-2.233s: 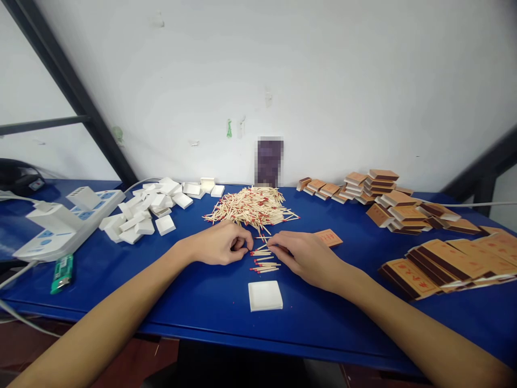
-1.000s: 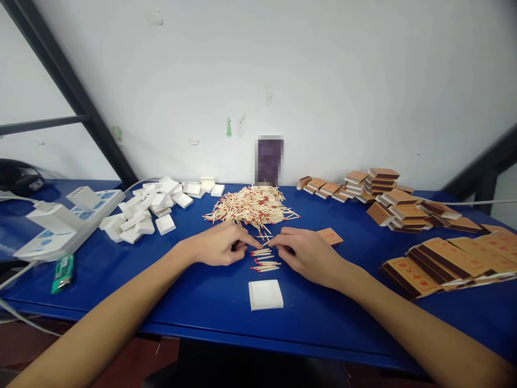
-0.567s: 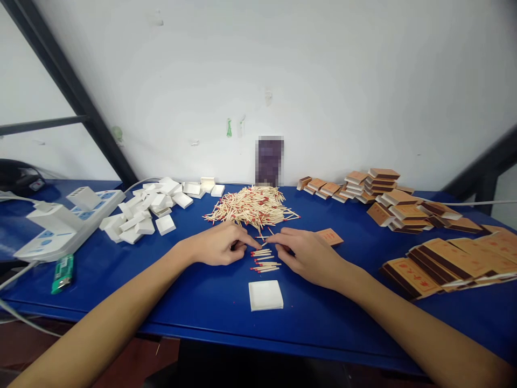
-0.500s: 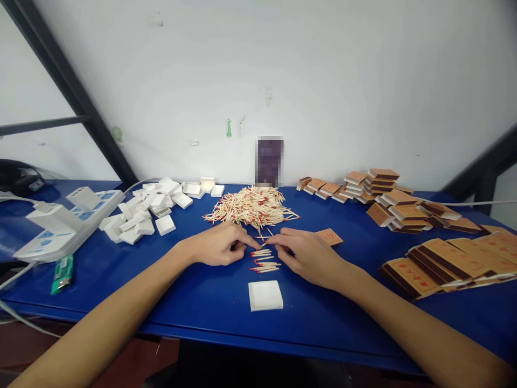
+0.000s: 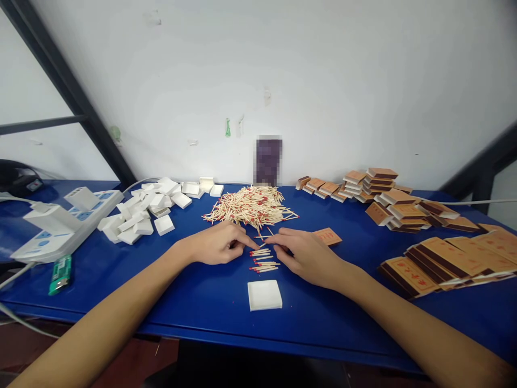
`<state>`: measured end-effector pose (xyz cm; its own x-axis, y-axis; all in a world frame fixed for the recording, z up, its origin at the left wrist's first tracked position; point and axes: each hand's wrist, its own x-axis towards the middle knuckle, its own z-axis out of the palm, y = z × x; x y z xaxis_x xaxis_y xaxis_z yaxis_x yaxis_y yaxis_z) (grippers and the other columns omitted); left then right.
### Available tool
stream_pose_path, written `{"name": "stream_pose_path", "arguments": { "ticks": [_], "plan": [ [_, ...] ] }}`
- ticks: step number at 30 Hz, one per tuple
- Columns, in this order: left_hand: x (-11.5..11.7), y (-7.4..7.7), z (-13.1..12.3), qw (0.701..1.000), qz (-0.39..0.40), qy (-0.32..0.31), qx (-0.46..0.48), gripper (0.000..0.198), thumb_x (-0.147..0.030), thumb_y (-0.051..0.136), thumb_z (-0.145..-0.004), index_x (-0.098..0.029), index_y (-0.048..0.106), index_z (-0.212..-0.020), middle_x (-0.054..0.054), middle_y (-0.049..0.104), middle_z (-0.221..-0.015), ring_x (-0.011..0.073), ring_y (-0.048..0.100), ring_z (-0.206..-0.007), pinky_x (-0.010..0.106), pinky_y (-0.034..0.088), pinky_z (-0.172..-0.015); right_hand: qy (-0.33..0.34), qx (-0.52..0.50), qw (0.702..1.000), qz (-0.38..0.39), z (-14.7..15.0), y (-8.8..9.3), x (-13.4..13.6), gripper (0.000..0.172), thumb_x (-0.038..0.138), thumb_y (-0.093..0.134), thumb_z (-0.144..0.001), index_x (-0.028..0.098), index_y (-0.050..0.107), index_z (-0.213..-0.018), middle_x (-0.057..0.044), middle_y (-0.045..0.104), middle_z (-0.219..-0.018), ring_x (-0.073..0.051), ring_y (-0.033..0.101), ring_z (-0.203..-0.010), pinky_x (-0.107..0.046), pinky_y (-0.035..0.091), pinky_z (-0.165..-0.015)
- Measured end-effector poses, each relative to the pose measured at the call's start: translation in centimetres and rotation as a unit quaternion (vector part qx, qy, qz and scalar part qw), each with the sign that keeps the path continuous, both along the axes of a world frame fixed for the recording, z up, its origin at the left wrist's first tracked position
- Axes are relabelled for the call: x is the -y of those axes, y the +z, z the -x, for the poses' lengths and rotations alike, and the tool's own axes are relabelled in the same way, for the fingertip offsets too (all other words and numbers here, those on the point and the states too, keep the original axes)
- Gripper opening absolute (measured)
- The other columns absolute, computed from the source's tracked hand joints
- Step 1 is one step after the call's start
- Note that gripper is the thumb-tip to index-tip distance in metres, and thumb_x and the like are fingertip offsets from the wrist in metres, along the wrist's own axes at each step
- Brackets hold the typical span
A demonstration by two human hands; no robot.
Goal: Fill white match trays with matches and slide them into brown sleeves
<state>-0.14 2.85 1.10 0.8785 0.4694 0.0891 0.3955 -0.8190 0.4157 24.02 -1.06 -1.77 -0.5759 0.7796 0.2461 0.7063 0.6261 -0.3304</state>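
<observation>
My left hand [image 5: 221,242] rests on the table with its index finger stretched out and the other fingers curled in. That fingertip touches one end of a single match [image 5: 262,245]. From the other side, my right hand [image 5: 297,250] reaches its index fingertip to the match's other end, its thumb apart below. Just nearer to me lie several matches [image 5: 264,258] in a loose row, red heads mostly left. A white matchbox tray [image 5: 264,295] sits in front of them. Behind my hands is a large heap of matches [image 5: 250,207], with a few loose ones at its foot.
White matchbox trays [image 5: 139,221] are piled at the left, near a power strip [image 5: 97,215] and a green lighter [image 5: 60,275]. Matchbox sleeves [image 5: 399,210] stand stacked at the right, with more sleeves [image 5: 436,261] nearer. One sleeve [image 5: 328,236] lies beyond my right hand on the blue table [image 5: 202,312].
</observation>
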Motion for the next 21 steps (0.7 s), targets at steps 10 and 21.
{"name": "stream_pose_path", "arguments": {
  "ticks": [10, 21],
  "plan": [
    [0.3, -0.1, 0.1, 1.000, 0.020, 0.011, 0.020, 0.028, -0.013, 0.057, -0.080, -0.018, 0.075, -0.101, 0.000, 0.060, -0.066, 0.0096, 0.051, -0.058, 0.022, 0.040, -0.058, 0.036, -0.015, 0.998, 0.054, 0.2, 1.2, 0.8, 0.027, 0.045, 0.064, -0.088, 0.023, 0.068, -0.102, 0.003, 0.059, -0.067, -0.014, 0.052, -0.066, -0.029, 0.036, -0.071],
    [1.4, -0.4, -1.3, 0.997, -0.041, 0.064, -0.002, 0.026, -0.041, 0.066, -0.085, -0.019, 0.071, -0.098, 0.003, 0.061, -0.091, 0.0154, 0.059, -0.079, 0.026, 0.044, -0.071, 0.015, -0.077, 0.996, 0.034, 1.0, -0.2, 0.1, 0.013, 0.030, 0.064, -0.088, 0.019, 0.070, -0.085, 0.001, 0.058, -0.067, -0.012, 0.052, -0.061, -0.024, 0.035, -0.058]
  ]
}}
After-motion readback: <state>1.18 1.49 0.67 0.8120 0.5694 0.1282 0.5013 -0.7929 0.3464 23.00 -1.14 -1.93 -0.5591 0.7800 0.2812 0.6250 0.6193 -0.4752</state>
